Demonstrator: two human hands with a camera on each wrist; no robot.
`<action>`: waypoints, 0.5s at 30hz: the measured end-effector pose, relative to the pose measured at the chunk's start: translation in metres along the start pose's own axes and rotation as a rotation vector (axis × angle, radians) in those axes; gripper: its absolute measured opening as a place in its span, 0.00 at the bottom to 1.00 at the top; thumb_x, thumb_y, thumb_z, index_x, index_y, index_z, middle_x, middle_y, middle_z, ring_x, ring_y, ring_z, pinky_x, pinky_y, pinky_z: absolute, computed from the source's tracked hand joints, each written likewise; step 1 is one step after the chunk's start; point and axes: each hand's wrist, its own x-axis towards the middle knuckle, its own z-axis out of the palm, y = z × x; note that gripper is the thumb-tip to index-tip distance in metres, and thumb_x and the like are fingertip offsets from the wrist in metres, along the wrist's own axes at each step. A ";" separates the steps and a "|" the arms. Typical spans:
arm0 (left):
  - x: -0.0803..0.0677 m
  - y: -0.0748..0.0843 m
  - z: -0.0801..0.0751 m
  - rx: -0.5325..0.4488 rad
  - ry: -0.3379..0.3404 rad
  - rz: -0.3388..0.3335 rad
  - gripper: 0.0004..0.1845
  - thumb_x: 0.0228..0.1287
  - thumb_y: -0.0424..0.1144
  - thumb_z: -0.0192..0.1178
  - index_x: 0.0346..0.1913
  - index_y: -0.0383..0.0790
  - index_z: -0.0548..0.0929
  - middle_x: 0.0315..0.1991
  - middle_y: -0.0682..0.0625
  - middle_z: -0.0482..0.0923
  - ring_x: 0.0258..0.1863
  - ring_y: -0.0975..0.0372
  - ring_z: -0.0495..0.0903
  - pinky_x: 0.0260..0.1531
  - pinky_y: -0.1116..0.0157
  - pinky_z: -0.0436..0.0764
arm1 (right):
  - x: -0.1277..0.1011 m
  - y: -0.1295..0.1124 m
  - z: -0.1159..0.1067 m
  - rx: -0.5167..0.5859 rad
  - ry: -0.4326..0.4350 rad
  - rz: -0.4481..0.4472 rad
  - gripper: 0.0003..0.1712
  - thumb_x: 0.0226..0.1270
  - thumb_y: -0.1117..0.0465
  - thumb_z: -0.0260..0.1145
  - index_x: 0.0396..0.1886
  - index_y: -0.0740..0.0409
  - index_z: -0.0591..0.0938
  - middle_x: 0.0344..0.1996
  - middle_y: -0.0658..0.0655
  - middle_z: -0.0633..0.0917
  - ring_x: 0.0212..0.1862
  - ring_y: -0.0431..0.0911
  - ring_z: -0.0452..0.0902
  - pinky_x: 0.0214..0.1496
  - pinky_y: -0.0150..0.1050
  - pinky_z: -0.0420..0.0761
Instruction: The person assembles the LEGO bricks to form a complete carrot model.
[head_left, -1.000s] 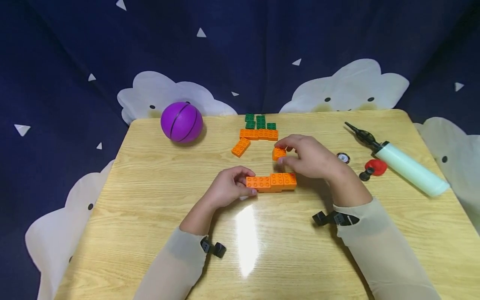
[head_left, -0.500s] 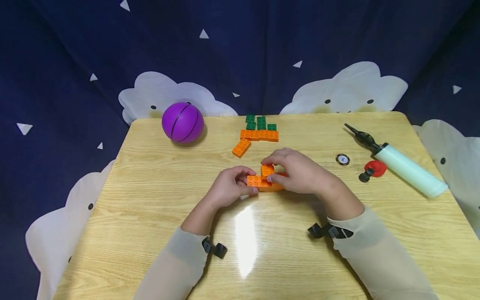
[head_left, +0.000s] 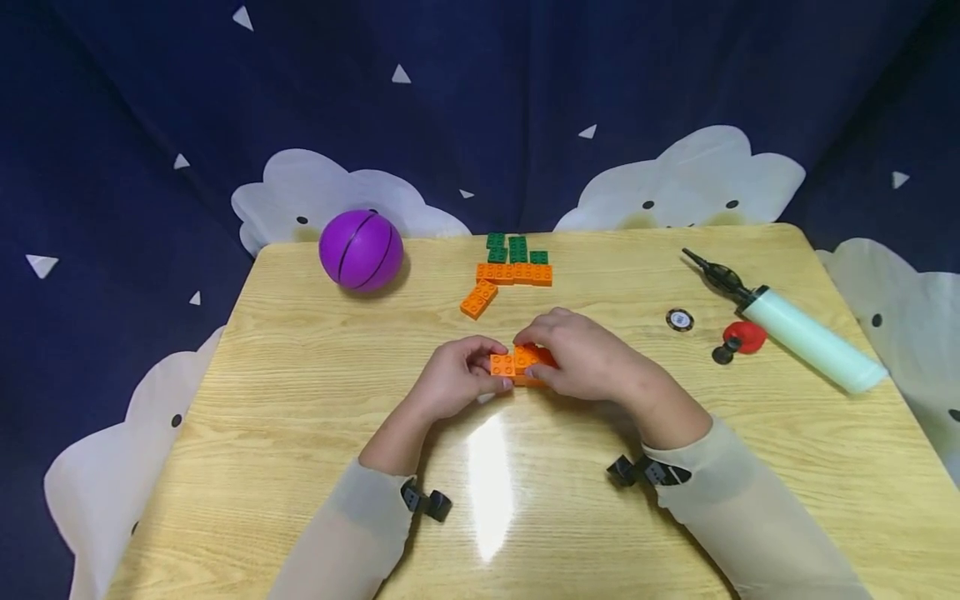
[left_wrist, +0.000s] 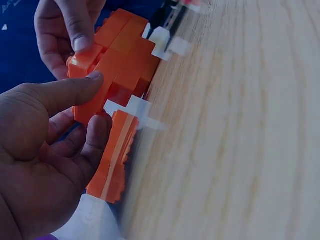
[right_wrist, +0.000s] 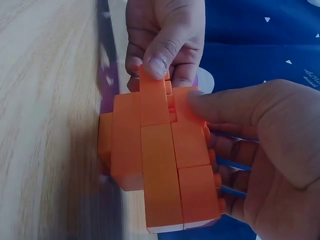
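My left hand [head_left: 456, 379] grips the left end of a built block of orange toy bricks [head_left: 502, 365], thumb on the near side. On top of that block sits a small orange brick [head_left: 527, 358], which my right hand [head_left: 583, 357] pinches between thumb and fingers. In the right wrist view the small brick [right_wrist: 189, 107] lies against the studded row, with some studs showing beside it. Several layers of the block [right_wrist: 160, 175] can be seen there. The left wrist view shows the left thumb pressing the block's side [left_wrist: 107, 75]. My right hand hides the block's right end in the head view.
Behind the hands lie a loose orange brick [head_left: 478, 299], a row of orange bricks [head_left: 514, 274] and several green bricks [head_left: 517, 249]. A purple ball [head_left: 362, 250] stands back left. To the right are a poker chip [head_left: 680, 320], a red item [head_left: 745, 337] and a hand pump [head_left: 813, 340].
My right hand has brought the small orange brick from behind the block, nearer and to the left, and down onto its top. My left hand has kept its hold and barely moved.
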 end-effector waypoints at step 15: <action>0.002 -0.001 0.001 0.003 0.009 -0.006 0.21 0.54 0.40 0.81 0.51 0.47 0.87 0.36 0.52 0.84 0.34 0.58 0.83 0.37 0.61 0.83 | 0.002 -0.003 0.003 -0.002 0.015 0.027 0.17 0.62 0.57 0.79 0.50 0.55 0.88 0.47 0.52 0.87 0.54 0.51 0.81 0.63 0.50 0.77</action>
